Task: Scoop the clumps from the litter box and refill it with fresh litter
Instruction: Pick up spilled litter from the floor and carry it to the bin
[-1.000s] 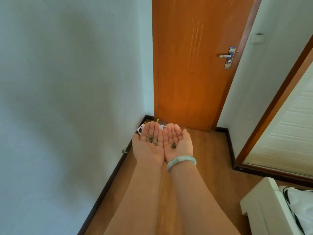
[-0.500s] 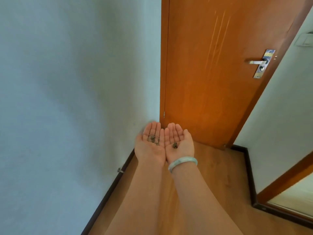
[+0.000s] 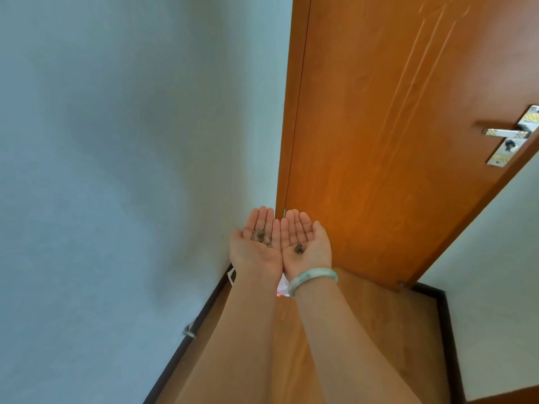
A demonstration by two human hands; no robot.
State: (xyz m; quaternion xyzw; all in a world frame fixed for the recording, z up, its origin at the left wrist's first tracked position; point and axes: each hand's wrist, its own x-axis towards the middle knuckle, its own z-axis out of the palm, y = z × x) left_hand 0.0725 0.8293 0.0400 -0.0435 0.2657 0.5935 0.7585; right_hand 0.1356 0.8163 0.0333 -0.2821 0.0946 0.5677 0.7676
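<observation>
My left hand (image 3: 256,246) and my right hand (image 3: 306,243) are held out side by side, palms up, fingers straight, in front of the door. Small dark crumbs (image 3: 261,236) lie on the left palm. One dark clump (image 3: 298,248) rests on the right palm. A pale green bangle (image 3: 313,277) circles my right wrist. A white bag (image 3: 282,285) on the floor in the corner shows only in slivers behind my wrists. No litter box is in view.
A closed orange wooden door (image 3: 393,141) with a metal lever handle (image 3: 506,135) stands straight ahead. A pale wall (image 3: 131,170) fills the left, with a door stopper (image 3: 189,332) near its dark skirting. Wooden floor (image 3: 379,330) lies below.
The view has moved closer to the door and the corner. My cupped hands keep the same pose with the crumbs. The white furniture at the lower right has left the view.
</observation>
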